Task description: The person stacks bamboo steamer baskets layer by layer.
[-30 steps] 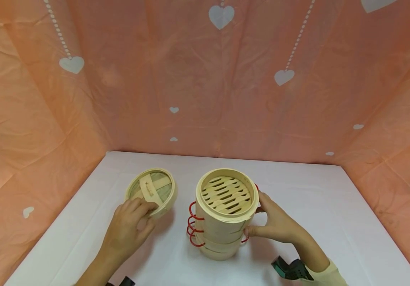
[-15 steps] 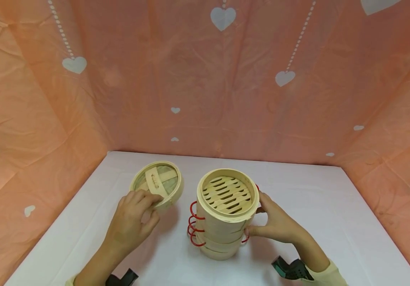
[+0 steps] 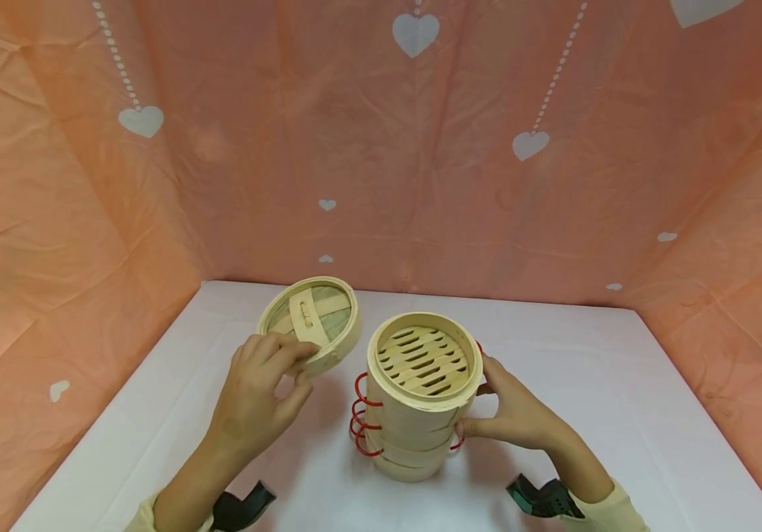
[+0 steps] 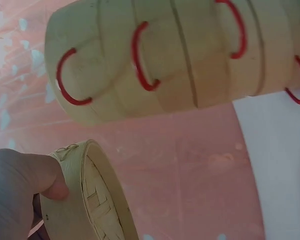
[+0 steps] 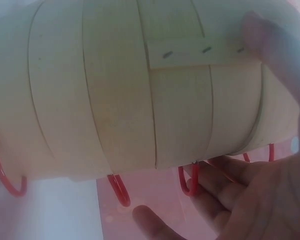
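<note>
A stack of bamboo steamer baskets [image 3: 414, 436] with red loop handles stands on the white table, its slatted top tier uncovered. My right hand [image 3: 514, 414] grips the stack's right side, thumb in front and fingers behind; the right wrist view shows the thumb on the wall and fingers near a red loop [image 5: 189, 181]. Left of the stack, my left hand [image 3: 261, 391] pinches the round steamer lid [image 3: 306, 314] by its near rim. The lid is raised and tilted, its strap side facing up. In the left wrist view the lid [image 4: 70, 210] is below the stack [image 4: 160, 65].
The white table [image 3: 587, 384] is backed and flanked by orange cloth [image 3: 254, 162] printed with pale hearts. Black wrist devices [image 3: 244, 506] sit on both forearms, near the table's front.
My left hand has carried the lid up and to the right, closer to the stack and farther back. The right hand and the stack have stayed in place.
</note>
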`<state>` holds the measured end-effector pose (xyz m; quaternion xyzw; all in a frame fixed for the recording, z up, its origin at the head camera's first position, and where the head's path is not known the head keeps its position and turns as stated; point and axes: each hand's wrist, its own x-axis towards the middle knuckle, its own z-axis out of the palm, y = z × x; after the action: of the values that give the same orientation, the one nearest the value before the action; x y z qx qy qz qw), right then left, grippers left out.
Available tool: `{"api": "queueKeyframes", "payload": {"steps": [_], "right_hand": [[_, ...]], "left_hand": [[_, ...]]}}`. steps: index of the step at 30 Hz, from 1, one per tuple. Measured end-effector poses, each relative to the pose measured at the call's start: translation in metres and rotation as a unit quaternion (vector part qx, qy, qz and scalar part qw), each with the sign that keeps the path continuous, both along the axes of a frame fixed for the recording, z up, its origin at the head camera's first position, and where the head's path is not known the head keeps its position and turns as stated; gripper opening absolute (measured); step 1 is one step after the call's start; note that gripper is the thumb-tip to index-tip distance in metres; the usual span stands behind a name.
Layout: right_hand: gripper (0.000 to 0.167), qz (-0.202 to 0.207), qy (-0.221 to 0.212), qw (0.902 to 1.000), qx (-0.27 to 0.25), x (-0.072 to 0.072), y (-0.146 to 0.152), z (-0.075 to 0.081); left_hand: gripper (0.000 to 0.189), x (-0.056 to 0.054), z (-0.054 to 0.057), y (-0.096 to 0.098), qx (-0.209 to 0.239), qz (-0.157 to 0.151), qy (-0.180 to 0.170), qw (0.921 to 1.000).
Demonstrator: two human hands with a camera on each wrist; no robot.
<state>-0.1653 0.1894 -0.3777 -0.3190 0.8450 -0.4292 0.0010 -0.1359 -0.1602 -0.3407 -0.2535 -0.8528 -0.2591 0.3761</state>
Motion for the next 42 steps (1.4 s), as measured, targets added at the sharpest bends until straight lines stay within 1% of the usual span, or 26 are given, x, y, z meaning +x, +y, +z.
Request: {"api": "queueKeyframes", "payload": {"steps": [4, 12, 20, 25, 32, 36, 42], "right_hand": [[0.105, 0.004, -0.002, 1.0, -0.004, 0.0, 0.0, -0.001], [0.106, 0.002, 0.0, 1.0, 0.0, -0.001, -0.001, 0.0], [0.105, 0.003, 0.0, 1.0, -0.003, 0.0, -0.001, 0.002], [0.103, 0.001, -0.006, 1.0, -0.005, 0.0, -0.001, 0.001], [0.107, 0.003, -0.006, 0.9999, -0.009, -0.001, 0.0, -0.002], [0.104, 0.003, -0.004, 0.9999, -0.013, 0.0, 0.0, -0.001], [0.099, -0.004, -0.008, 0.9999, -0.011, 0.001, 0.0, -0.001]], "left_hand": [[0.03, -0.001, 0.009, 0.008, -0.004, -0.011, 0.006, 0.9999], [0.031, -0.004, 0.023, 0.02, -0.012, -0.016, 0.009, 0.9998], [0.029, 0.0, 0.034, 0.031, -0.009, -0.038, 0.002, 0.9993], [0.028, 0.002, 0.038, 0.038, -0.015, -0.049, 0.012, 0.9986], [0.026, 0.002, 0.042, 0.045, -0.037, -0.07, 0.034, 0.9963], [0.025, 0.003, 0.044, 0.049, -0.049, -0.086, 0.042, 0.9942], [0.027, 0.004, 0.045, 0.054, -0.064, -0.101, 0.052, 0.9914]]}}
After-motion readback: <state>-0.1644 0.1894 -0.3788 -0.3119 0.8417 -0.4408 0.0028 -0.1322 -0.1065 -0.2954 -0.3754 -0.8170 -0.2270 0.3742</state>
